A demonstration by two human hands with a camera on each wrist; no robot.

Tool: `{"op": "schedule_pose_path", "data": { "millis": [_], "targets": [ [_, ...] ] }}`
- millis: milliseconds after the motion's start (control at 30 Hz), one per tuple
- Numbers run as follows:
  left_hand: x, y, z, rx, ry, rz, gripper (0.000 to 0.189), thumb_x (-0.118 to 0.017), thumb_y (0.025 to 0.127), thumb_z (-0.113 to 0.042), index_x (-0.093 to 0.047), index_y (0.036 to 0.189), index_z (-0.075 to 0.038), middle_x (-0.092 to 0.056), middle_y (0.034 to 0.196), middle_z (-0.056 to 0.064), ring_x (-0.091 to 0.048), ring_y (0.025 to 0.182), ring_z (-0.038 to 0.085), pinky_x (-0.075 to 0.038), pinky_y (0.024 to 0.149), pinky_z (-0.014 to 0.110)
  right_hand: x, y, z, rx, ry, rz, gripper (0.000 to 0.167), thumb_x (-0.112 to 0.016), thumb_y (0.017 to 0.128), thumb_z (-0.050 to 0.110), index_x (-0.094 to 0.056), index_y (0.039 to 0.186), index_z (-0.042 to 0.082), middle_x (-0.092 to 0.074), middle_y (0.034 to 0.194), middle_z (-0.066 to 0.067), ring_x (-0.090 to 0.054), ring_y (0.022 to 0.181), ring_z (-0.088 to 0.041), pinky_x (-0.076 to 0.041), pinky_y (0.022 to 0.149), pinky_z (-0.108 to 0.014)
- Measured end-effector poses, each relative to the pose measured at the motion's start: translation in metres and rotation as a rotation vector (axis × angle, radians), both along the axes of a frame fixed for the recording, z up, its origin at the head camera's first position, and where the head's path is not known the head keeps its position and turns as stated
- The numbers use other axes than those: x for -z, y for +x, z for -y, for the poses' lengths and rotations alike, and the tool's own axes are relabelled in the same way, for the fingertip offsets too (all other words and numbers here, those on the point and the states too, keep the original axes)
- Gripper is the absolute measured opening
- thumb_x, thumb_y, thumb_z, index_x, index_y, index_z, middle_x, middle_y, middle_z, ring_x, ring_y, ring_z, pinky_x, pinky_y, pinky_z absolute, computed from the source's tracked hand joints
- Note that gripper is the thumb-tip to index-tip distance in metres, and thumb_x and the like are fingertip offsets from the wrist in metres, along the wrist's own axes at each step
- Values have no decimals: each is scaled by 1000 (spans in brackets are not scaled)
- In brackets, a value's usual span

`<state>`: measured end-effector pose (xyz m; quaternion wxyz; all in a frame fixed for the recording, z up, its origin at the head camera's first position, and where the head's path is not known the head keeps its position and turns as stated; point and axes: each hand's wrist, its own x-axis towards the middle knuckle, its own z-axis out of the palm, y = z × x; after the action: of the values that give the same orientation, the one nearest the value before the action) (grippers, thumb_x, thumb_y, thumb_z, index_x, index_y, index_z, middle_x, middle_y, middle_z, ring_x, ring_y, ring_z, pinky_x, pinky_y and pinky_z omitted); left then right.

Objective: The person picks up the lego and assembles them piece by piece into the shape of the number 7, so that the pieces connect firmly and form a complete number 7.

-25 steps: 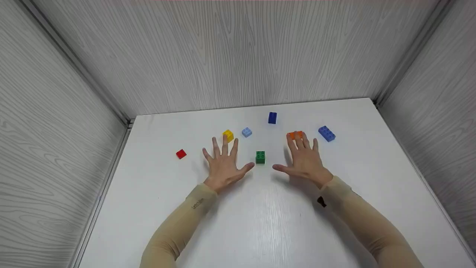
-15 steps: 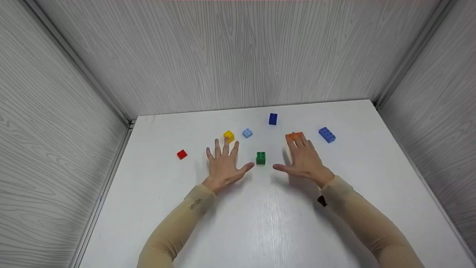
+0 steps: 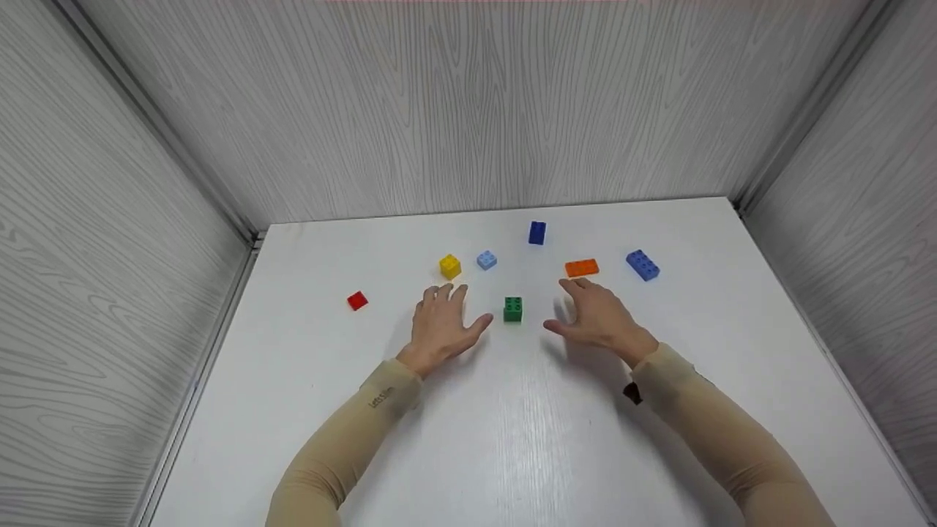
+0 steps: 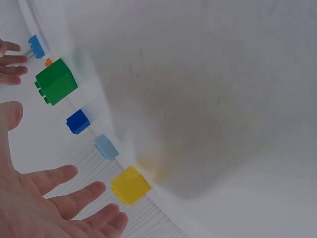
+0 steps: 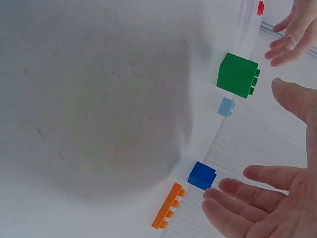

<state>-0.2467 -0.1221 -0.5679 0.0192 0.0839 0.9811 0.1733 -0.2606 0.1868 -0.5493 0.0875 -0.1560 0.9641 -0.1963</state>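
Observation:
My left hand (image 3: 441, 326) hovers palm down over the white table, fingers loosely bent and thumb spread, holding nothing. Just beyond its fingertips sits a yellow toy brick (image 3: 450, 267). Opposite it, my right hand (image 3: 602, 320) is held the same way, with its fingertips just short of a flat orange brick (image 3: 582, 268). Between the two thumbs stands a green brick (image 3: 513, 309), studs up, touched by neither. The left wrist view shows the green brick (image 4: 56, 82) beyond the thumb and the yellow brick (image 4: 130, 185) near the fingers.
On the white table (image 3: 505, 432) also lie a red brick (image 3: 357, 301) at the left, a light blue brick (image 3: 487, 260), a dark blue brick (image 3: 537, 233) at the back and a longer blue brick (image 3: 643, 265) at the right. Wood-grain panels (image 3: 468, 110) enclose the table.
The spread fingers of both hands have bent and drawn back toward the person, so the yellow and orange bricks now show uncovered. The bricks have stayed in place.

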Motion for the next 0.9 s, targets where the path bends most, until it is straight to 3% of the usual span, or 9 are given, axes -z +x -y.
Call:
{"op": "schedule_pose_path", "data": {
  "millis": [200,433,700,900],
  "targets": [
    [2,-2,0,-29,79,0,75,-65,107,-61,-58,161,-9,-60,163,16,-59,147,36,-54,125,52,-1,1,2,-19,-52,-27,74,-78,100,48,-63,157,3,-67,159,-23,-61,150,-47,-45,131,-67],
    [5,-4,1,-104,160,25,55,-73,107,-49,-71,146,-9,-73,146,12,-69,135,32,-57,122,48,6,-3,6,-46,-236,6,60,-84,98,37,-72,146,3,-78,144,-18,-75,127,-41,-62,112,-61],
    [11,-6,5,-140,267,40,47,-76,107,-40,-74,142,-8,-78,139,11,-73,130,32,-59,119,48,18,-7,12,20,-411,95,57,-87,98,31,-73,146,5,-78,144,-16,-74,131,-38,-62,116,-59],
    [14,-10,8,-174,317,41,45,-77,107,-37,-74,142,-8,-78,138,11,-73,127,31,-60,117,48,21,-10,19,47,-479,103,58,-87,98,30,-71,148,5,-76,145,-16,-72,134,-38,-59,119,-58]
  ]
}}
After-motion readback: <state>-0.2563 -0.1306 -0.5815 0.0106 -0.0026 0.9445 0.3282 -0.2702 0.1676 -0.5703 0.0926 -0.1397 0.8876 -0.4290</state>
